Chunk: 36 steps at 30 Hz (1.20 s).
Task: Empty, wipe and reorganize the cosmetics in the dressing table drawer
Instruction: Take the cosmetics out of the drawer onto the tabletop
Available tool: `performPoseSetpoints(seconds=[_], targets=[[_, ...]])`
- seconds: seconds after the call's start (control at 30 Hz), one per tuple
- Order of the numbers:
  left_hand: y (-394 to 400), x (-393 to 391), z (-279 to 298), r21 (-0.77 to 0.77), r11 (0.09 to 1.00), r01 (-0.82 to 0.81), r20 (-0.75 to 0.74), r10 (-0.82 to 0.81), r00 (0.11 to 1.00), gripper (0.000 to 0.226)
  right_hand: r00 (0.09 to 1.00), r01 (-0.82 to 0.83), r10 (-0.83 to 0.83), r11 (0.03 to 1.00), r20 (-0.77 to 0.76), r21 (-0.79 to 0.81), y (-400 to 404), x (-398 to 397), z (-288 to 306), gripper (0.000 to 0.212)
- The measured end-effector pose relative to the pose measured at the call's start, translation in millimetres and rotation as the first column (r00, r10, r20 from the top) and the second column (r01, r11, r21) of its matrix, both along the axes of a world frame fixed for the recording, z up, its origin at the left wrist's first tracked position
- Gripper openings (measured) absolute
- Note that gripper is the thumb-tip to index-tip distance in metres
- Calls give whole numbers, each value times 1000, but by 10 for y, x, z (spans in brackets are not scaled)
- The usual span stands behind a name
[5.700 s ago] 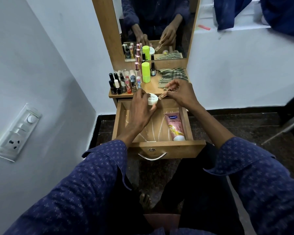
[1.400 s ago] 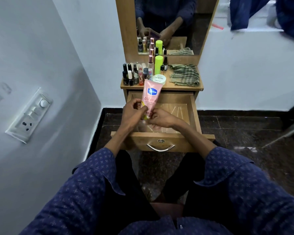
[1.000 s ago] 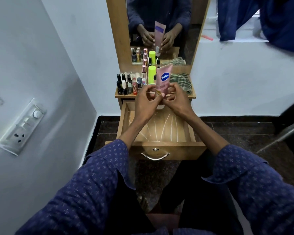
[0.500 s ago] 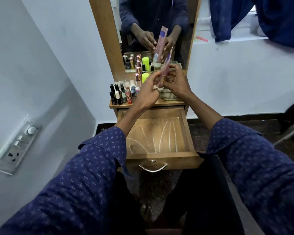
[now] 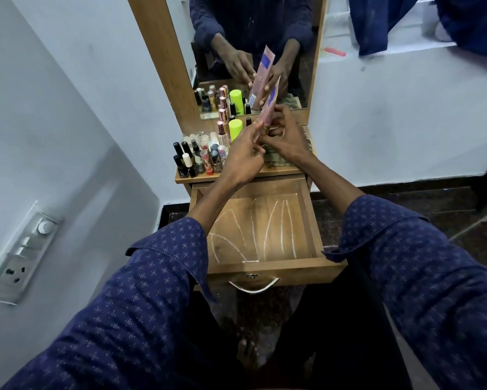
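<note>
Had the tube (image 5: 270, 104) pinched in my right hand (image 5: 288, 139), standing upright, cap end down, over the tabletop (image 5: 276, 170) past the empty drawer (image 5: 260, 229); left hand (image 5: 243, 157) just fingertips on it, so right was nearer for setting down

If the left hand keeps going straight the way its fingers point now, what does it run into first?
The left hand points up and away toward the pink tube held by the right hand; its fingertips are already about there. Past that is probably the mirror, though depth is unclear.
</note>
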<state>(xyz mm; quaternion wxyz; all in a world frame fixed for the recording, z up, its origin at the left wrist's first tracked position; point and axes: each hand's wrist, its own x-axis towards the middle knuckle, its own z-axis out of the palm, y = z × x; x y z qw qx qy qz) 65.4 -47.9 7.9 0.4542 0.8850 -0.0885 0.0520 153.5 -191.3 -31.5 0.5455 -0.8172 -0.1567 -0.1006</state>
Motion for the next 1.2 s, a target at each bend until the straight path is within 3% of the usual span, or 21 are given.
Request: performPoseSetpoints(seconds=[0.27, 0.37, 0.5, 0.83, 0.9, 0.97, 1.07, 1.2], targets=[[33, 42, -53, -98, 994, -48, -43, 44, 998, 67, 993, 23, -1, 980, 115, -196, -73, 15, 97, 71], [39, 23, -45, -106, 993, -54, -40, 50, 998, 65, 990, 33, -3, 979, 144, -202, -62, 31, 107, 71], [19, -13, -42, -97, 994, -47, -1, 47, 999, 60, 995, 16, 6, 977, 104, -213, -5, 56, 61, 74], [123, -76, -42, -162, 978, -128, -9, 128, 992, 71, 998, -62, 64, 975, 5, -212, 80, 142, 4, 85], [138, -82, -76, -193, 970, -149, 10, 154, 988, 67, 997, -78, 74, 972, -28, -223, 22, 152, -7, 79], [165, -100, -106, -215, 960, -178, 78, 198, 977, 61, 1000, -11, 16, 962, 17, -272, -68, 173, -12, 56], [196, -158, -173, -220, 943, -249, 126, 281, 952, 51, 976, 199, -145, 890, 160, -410, -236, 161, 5, 26], [297, -348, -425, -167, 949, -266, 114, 286, 951, 37, 993, 73, -117, 709, -15, -701, -318, 22, -98, 59]])
